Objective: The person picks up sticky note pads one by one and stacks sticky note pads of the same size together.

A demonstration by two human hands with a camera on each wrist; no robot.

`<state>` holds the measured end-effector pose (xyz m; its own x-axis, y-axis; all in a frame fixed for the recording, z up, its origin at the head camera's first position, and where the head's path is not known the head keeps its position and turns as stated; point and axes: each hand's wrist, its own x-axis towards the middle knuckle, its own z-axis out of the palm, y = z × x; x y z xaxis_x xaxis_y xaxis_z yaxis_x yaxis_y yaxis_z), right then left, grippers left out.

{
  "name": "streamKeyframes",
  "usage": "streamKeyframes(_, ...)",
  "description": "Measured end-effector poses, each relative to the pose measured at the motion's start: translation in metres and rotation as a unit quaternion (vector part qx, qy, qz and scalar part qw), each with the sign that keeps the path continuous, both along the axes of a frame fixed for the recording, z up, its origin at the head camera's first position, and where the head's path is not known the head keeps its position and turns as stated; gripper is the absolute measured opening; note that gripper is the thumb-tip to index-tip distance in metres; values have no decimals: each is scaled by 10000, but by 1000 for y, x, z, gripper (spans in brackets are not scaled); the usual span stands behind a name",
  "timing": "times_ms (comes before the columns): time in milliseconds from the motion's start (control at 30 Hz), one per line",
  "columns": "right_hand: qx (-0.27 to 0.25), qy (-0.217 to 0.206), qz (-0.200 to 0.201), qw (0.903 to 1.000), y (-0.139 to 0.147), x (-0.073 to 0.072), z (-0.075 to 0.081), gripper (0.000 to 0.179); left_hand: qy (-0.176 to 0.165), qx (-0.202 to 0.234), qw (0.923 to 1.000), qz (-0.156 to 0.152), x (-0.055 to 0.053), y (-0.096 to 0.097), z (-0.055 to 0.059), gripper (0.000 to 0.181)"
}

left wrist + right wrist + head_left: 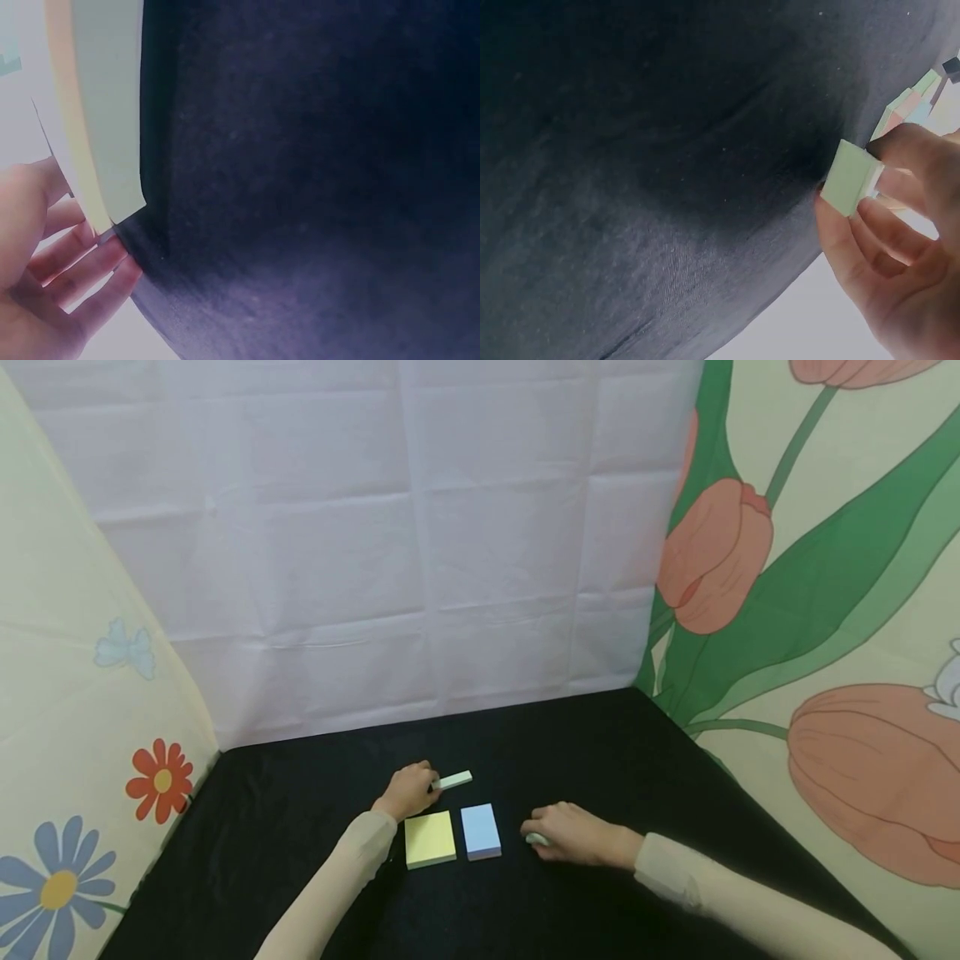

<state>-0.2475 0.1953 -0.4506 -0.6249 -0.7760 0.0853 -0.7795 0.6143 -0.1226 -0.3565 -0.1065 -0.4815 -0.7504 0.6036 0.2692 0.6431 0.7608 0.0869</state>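
Observation:
My left hand (408,791) reaches farthest across the table and holds the left end of a narrow pale sticky-note strip pad (455,780). In the left wrist view its curled fingers (82,270) lie partly behind a large pad (112,112) with a yellowish side. Off to the right, my right hand (573,833) pinches a small pale green sticky-note pad (847,178) between thumb and fingers, close over the cloth. Between the hands lie a square yellow sticky-note pad (430,838) and a smaller blue sticky-note pad (480,829), side by side with a narrow gap.
A black cloth (570,743) covers the table. Behind it hangs a creased white sheet (337,543). Flower-printed panels stand at the left (67,693) and right (847,610), bounding the table's sides.

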Motion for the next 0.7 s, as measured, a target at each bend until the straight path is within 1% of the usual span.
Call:
streamKeyframes(133, -290, 284, -18, 9992, -2, -1, -1, 16, 13, 35, 10000, -24, 0, 1, 0, 14)
streamKeyframes(200, -382, 325, -115, 9987, -4, -1, -2, 15, 3, 16, 10000, -21, 1, 1, 1, 14)
streamKeyframes(400, -573, 161, -527, 9968, -10, -3, -4, 14, -42, -11, 10000, 13, 3, 1, 1, 14)
streamKeyframes(567, -654, 225, -685, 9953, -13, -5, -8, 14, -49, -14, 10000, 15, 4, 1, 2, 14)
streamKeyframes(700, -722, 117, -852, 9937, -16, -8, -9, 15, 8, -12, 10000, 22, 3, 1, 3, 15)
